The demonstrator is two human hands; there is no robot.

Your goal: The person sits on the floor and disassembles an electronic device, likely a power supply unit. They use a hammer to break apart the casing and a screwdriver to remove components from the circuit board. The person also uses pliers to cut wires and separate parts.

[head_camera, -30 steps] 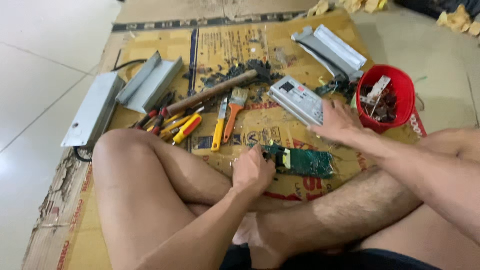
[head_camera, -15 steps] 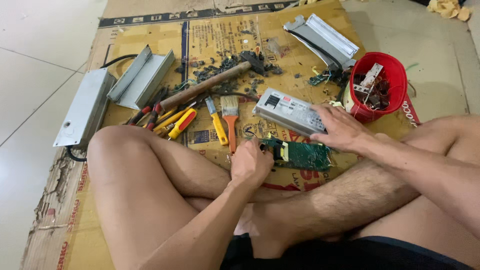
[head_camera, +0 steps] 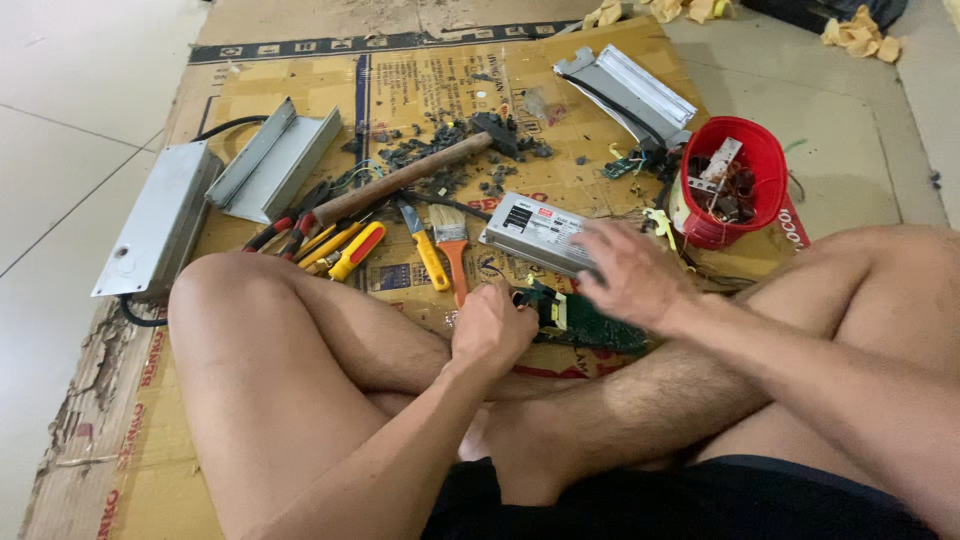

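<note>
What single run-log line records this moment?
left hand: grips green circuit board | right hand: over grey metal box | surface: cardboard sheet

The right hand (head_camera: 625, 275) now hovers over the green circuit board (head_camera: 590, 325), off the grey power-supply box (head_camera: 535, 232).

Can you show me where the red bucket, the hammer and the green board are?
red bucket (head_camera: 770, 160), head view, on its right rim.
hammer (head_camera: 400, 182), head view, on the wooden handle.
green board (head_camera: 590, 325), head view, on its flat green face.
</note>
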